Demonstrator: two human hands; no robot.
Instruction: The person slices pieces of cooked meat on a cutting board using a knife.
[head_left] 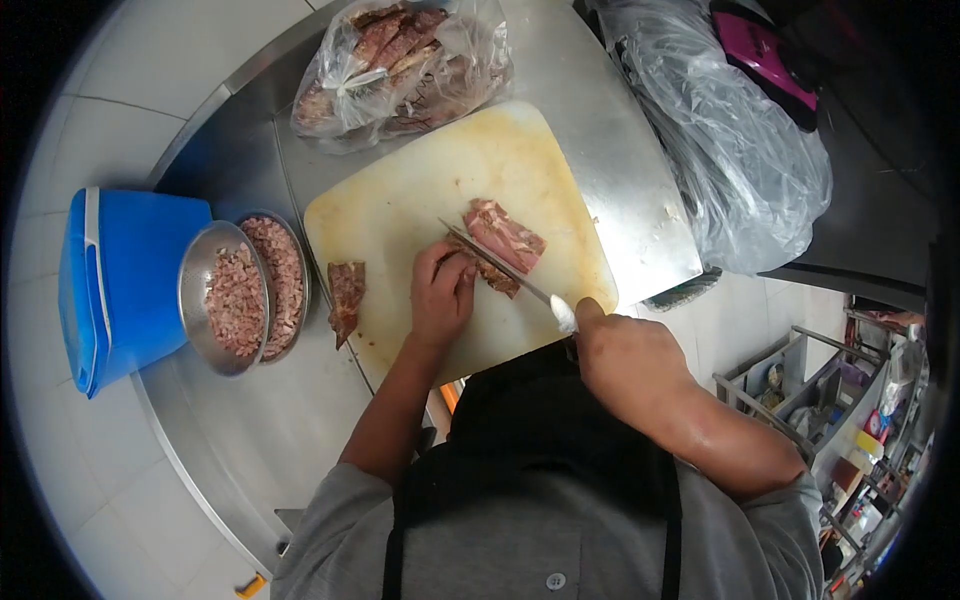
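My right hand (625, 355) is wrapped round the handle of a knife (515, 275), whose blade points up and left across the white cutting board (400, 215). Under the blade lies a narrow dark strip of meat (498, 280). The bent fingers of my left hand (443, 292) press on the left end of that strip, close to the blade. A wider pink piece of meat (505, 237) rests just beyond the knife. Another dark piece (346, 295) sits at the board's left edge.
Two metal bowls of diced meat, the front strainer (190, 310) and the one behind (303, 300), stand left of the board beside a blue cooler (140, 280). Bagged meat (400, 70) is at the top. Clear plastic (740, 150) and shelving (800, 390) are right.
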